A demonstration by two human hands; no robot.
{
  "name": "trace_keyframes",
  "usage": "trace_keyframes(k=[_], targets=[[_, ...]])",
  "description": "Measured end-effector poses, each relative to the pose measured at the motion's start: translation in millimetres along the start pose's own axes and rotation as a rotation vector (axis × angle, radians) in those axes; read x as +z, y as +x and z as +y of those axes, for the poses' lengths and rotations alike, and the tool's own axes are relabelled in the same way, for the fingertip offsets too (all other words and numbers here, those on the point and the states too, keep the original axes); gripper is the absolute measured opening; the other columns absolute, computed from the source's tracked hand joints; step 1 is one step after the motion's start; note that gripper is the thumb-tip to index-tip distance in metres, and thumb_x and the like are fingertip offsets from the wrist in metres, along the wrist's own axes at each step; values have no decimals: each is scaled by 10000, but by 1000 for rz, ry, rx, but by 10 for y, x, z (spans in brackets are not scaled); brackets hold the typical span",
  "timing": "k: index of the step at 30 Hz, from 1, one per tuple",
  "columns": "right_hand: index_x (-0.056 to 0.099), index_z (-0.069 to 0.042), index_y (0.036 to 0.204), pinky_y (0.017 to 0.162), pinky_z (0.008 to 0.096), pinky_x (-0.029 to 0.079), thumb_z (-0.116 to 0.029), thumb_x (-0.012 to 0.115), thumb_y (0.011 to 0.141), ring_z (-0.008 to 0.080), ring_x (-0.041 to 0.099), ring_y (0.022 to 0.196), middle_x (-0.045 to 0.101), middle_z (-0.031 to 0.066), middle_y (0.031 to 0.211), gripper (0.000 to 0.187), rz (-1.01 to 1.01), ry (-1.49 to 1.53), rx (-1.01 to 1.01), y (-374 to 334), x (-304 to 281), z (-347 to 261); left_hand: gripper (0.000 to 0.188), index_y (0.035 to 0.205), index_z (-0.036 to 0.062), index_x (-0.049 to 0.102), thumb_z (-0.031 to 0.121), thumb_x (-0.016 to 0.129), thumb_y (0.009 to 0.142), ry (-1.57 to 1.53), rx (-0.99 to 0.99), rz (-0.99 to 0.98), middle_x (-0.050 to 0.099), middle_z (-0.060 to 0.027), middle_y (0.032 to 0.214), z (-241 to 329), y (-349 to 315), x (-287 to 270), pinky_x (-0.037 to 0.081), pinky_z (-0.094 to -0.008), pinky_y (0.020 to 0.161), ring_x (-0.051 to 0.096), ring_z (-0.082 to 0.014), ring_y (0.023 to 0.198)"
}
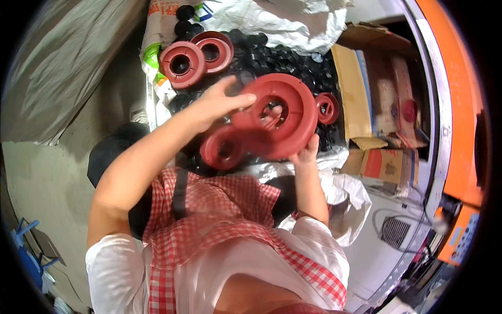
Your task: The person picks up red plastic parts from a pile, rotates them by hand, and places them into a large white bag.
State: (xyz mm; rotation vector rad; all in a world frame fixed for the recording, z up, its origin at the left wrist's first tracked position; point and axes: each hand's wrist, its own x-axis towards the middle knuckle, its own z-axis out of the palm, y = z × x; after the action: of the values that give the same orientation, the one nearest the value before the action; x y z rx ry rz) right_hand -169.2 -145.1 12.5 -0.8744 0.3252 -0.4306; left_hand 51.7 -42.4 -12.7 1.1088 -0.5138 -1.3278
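A large red plastic ring-shaped part [296, 99], dished with a round central hole, is in my right hand [308, 153]. That hand grips it from the lower right and behind; fingertips show through the hole. My left hand [217, 102] is at its left side, thumb over the rim and fingers apart. Below the left hand, a smaller red round part [213, 150] is blurred; whether it is joined to the large one I cannot tell. Two red flanged rings [179, 79] lie overlapping at the far left, and a small red ring [331, 109] lies to the right.
Many small black caps [280, 56] form a pile beneath the parts. White plastic sacking [293, 23] lies behind them. Open cardboard boxes [351, 86] stand to the right, near an orange machine frame [454, 104]. A grey vented cabinet [366, 225] sits at the lower right.
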Motion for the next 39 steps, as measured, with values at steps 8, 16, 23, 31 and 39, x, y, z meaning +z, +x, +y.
trace_keyframes(k=[8,16,23,31,39], targets=[[293,-22,1396,1032,459,378,-596,681,704,301,455,1221,405,185,1377,980,205,-191,-165,-488,901,229,438,1189,7,523,200,695,835,-273,-74,-276,617,-75,1065,184,-369,61,546,-316,765,624,-152,894],[406,-35,1332,941,401,477,-296,559,918,255,554,1111,507,123,1289,513,243,135,-121,-796,831,349,489,1205,3,520,177,731,799,-209,-76,-458,613,-76,1075,182,-476,4,526,-307,796,611,-136,900],[526,-13,1220,899,361,484,-173,590,881,230,586,1054,588,120,1181,381,348,-794,-81,-1090,953,279,582,1259,4,464,220,738,794,-201,-187,-651,602,-87,1123,-21,-598,157,527,-317,824,620,-156,935],[674,-35,974,831,377,479,-129,582,832,285,620,930,649,149,1019,194,527,-1552,383,-2550,151,-172,502,1219,-17,507,232,696,825,128,147,133,618,-78,1061,81,-93,-305,509,-246,721,603,-122,883],[634,-2,1029,752,341,501,-198,626,845,285,659,806,676,162,876,269,940,-2099,462,-3367,-552,-453,710,1319,-36,406,263,734,764,717,324,354,530,-156,1206,-295,350,-517,425,-308,928,543,-211,1077]])
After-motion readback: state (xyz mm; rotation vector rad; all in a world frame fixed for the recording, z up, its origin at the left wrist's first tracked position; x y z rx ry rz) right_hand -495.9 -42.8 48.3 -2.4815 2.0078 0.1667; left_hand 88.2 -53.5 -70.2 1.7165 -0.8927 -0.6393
